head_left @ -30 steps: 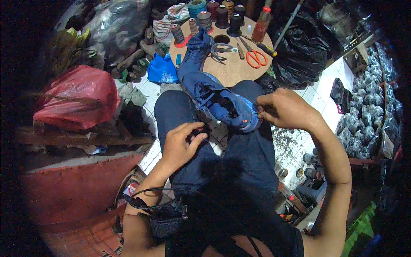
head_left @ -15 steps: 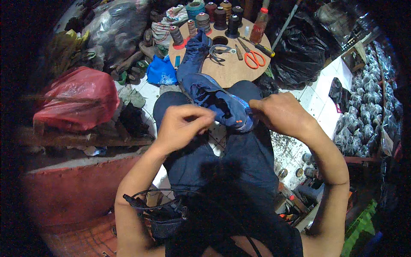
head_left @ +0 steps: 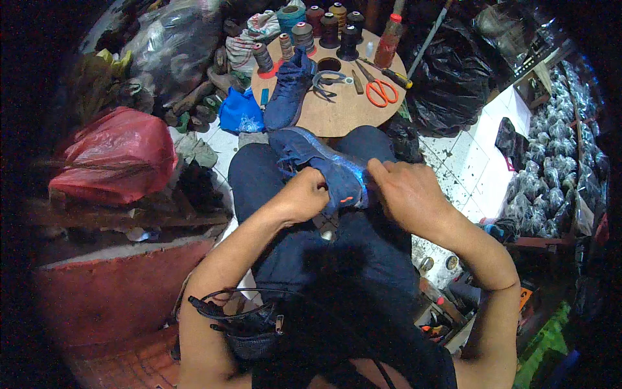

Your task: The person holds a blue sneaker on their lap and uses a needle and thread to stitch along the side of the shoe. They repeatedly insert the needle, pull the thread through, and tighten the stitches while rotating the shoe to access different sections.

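Observation:
A dark blue shoe [head_left: 343, 181] with a bright blue sole edge rests across my thighs, tilted so its sole side turns up to the right. My left hand [head_left: 303, 196] is closed at the shoe's opening, its curled fingertips partly hidden in the collar. At the sole edge near the heel is my right hand [head_left: 411, 194], closed, thumb and finger pressed together; whatever they pinch is too small to make out. The matching blue shoe [head_left: 285, 97] stands on the round wooden table [head_left: 324, 120] beyond my knees.
On the table are several thread spools [head_left: 329, 31], orange-handled scissors [head_left: 381, 93], pincers [head_left: 326, 84] and a red-capped bottle [head_left: 389, 42]. A blue bag [head_left: 241, 110] and red plastic bag [head_left: 116, 155] lie left; a black bag [head_left: 453, 78] and wrapped bundles [head_left: 541, 175] right.
The shoe has tilted, showing more of its sole edge. My left hand has moved from beside the shoe into its opening. My right hand has shifted slightly left and down.

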The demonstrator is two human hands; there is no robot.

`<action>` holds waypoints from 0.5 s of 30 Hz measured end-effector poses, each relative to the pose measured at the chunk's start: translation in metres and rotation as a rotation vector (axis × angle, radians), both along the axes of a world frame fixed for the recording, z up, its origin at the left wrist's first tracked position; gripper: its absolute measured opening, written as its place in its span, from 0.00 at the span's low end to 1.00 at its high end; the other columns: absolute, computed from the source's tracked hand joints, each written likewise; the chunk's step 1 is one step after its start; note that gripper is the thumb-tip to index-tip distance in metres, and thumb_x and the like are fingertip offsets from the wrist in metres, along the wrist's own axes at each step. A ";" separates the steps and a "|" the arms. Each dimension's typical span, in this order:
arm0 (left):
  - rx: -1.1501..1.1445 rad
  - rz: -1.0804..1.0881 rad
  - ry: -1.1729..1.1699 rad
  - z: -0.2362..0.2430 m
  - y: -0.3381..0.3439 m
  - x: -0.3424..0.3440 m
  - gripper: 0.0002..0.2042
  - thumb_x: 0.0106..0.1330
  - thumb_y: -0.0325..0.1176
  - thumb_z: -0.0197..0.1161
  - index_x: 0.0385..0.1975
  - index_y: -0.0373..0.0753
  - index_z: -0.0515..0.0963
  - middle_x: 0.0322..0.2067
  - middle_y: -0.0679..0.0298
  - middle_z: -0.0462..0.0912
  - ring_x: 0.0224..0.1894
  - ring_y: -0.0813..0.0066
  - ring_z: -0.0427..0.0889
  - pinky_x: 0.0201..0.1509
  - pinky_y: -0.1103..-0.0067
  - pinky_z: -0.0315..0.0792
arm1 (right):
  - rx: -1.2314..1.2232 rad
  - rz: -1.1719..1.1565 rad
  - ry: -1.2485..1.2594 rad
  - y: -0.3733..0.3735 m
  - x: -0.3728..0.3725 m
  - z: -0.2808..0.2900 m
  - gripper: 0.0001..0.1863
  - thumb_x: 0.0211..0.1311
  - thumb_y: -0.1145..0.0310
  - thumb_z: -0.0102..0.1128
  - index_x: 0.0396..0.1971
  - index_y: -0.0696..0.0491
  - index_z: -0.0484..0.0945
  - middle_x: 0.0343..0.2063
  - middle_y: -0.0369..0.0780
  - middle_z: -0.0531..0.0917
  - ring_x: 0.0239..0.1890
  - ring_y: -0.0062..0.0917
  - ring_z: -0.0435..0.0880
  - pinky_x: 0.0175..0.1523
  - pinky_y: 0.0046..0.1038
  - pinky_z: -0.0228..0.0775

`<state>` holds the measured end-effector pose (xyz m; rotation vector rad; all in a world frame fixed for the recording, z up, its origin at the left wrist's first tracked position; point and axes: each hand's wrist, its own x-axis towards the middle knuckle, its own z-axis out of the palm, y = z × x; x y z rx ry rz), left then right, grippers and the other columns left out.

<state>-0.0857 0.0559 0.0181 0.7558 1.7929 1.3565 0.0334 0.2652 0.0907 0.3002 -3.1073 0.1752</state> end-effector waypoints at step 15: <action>-0.042 0.144 0.428 0.006 -0.027 0.000 0.05 0.60 0.24 0.68 0.32 0.29 0.81 0.25 0.51 0.82 0.25 0.65 0.83 0.30 0.71 0.72 | 0.040 -0.090 -0.650 0.037 -0.014 0.018 0.50 0.40 0.15 0.65 0.17 0.59 0.84 0.17 0.50 0.84 0.27 0.50 0.88 0.36 0.46 0.81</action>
